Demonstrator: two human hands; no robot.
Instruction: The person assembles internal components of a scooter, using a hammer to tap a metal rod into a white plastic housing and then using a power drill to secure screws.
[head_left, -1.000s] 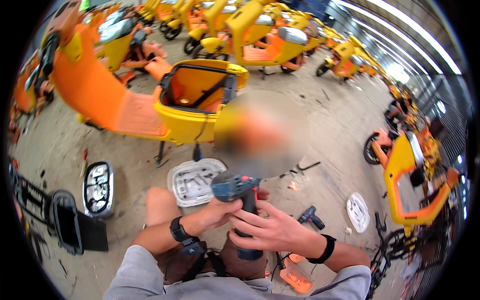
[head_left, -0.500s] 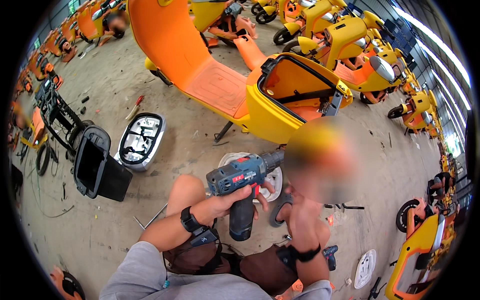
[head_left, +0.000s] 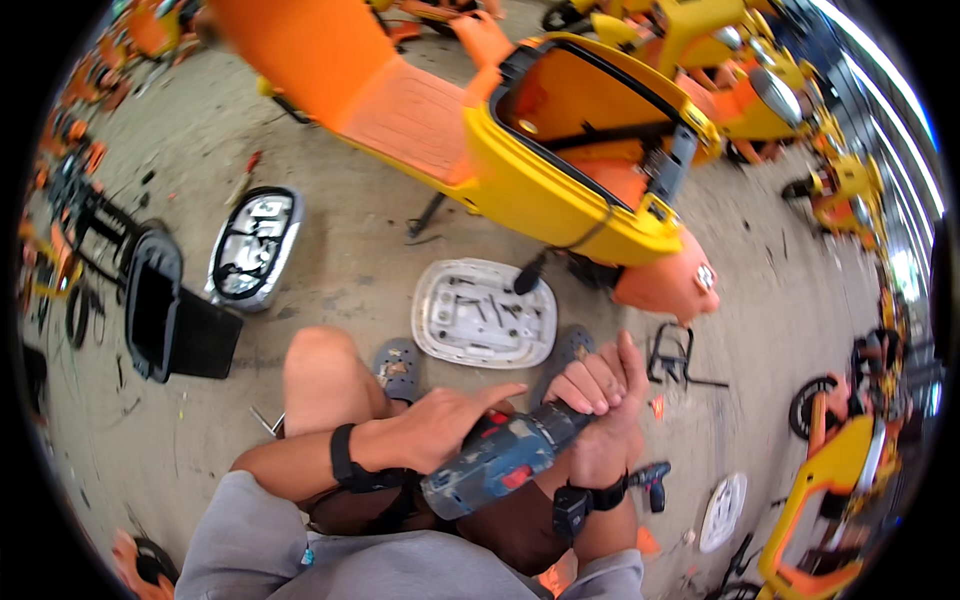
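Drill (head_left: 500, 455) now lowered across lap, no longer upright. Left hand (head_left: 440, 425) fingers wrapped over body; right hand (head_left: 600, 400) fingers clamped on chuck. White tray (head_left: 485, 315) on floor ahead.

What we can't really make out here

The front of the cordless drill (head_left: 500, 455) sits buried inside the right hand (head_left: 600, 395), so we can't see the chuck or any bit, and the left hand (head_left: 440, 425) covers the top of its body. The orange scooter (head_left: 400, 90) runs off the top edge with its front smeared by blur. Bits lying in the white tray (head_left: 487, 312) are too small for us to name (screws maybe, can't tell). The second drill (head_left: 650, 483) is half hidden behind the right wrist, and the scooters (head_left: 850, 190) along the right rim are bent and cut off.
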